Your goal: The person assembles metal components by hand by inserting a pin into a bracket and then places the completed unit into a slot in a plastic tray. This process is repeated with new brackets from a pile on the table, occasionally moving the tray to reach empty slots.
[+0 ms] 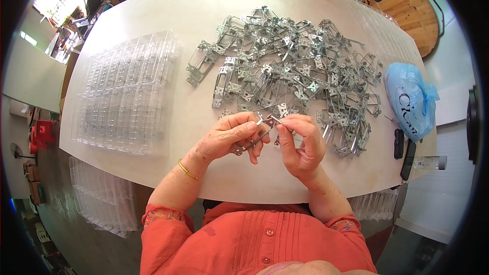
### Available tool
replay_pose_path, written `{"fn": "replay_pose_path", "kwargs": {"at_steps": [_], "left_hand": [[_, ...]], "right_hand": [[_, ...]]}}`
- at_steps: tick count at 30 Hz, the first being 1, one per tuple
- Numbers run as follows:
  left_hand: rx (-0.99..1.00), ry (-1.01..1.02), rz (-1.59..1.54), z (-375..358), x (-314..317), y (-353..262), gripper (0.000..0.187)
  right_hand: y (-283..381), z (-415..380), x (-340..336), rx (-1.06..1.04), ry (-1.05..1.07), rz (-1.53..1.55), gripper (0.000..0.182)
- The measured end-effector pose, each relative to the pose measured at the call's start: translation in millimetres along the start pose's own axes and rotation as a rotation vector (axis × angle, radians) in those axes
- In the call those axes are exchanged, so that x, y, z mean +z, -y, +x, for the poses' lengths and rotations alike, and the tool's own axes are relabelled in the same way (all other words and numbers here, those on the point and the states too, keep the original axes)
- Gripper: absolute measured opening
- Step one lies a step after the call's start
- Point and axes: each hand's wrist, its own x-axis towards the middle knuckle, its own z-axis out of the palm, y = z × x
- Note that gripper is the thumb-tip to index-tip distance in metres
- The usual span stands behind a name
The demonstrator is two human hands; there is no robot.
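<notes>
Red-orange cloth made up your shirt [265, 242], nearest the camera, with patterned bands at its sleeve ends. Your forearms reached over the near edge of the pale table [219, 186], and a yellow bangle [189, 170] circled your left wrist. Clear plastic trays [102, 193] sat below table height on the left, and more trays showed low on the right.

Your left hand [232, 133] was closed around a metal bracket [254, 141], which slanted across its fingers. Your right hand [304, 145] pinched the bracket's upper end between thumb and forefinger. You held it above the table, just on the near side of a large, tangled pile of metal brackets [290, 66].

Well to the right of your hands, a clear bottle [430, 162] with a grey cap lay on its side by the table edge, near two black objects [398, 143]. Just beyond them was a knotted blue plastic bag [410, 101]. To the left of the pile lay a broad stack of clear trays [127, 91]. Farthest off, a round wooden board [410, 12] stood past the table's far right side.
</notes>
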Motion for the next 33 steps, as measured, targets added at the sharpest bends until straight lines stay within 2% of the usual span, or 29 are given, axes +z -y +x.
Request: {"fn": "replay_pose_path", "kwargs": {"at_steps": [11,17,19,23,25,29,31,33], "left_hand": [[0.075,0.049,0.213,1.5,-9.0,6.2,0.030],[0.200,0.104,0.351,2.4,-13.5,6.2,0.025],[0.088,0.037,0.299,-0.5,-11.3,3.4,0.021],[0.120,-0.053,0.198,1.0,-3.7,6.9,0.025],[0.175,-0.117,0.142,1.6,3.0,4.0,0.028],[0.226,-0.136,0.134,1.8,4.7,1.6,0.031],[0.147,-0.080,0.237,0.2,-1.5,1.3,0.040],[0.156,-0.073,0.222,1.7,-2.1,4.3,0.040]], "right_hand": [[1.2,2.4,1.7,-0.026,0.010,-0.027,0.021],[-0.9,3.9,0.2,-0.006,0.091,-0.031,0.010],[1.1,2.9,-0.3,0.045,0.133,-0.037,0.008],[4.6,-0.1,-3.3,0.144,0.169,-0.033,0.012],[4.5,-4.5,-3.3,0.358,0.202,0.071,0.016],[4.3,-6.8,-3.7,0.461,0.238,0.220,0.019],[5.1,-6.4,-5.6,0.533,0.315,0.282,0.022],[5.2,-5.0,-5.3,0.523,0.311,0.273,0.022]]}}
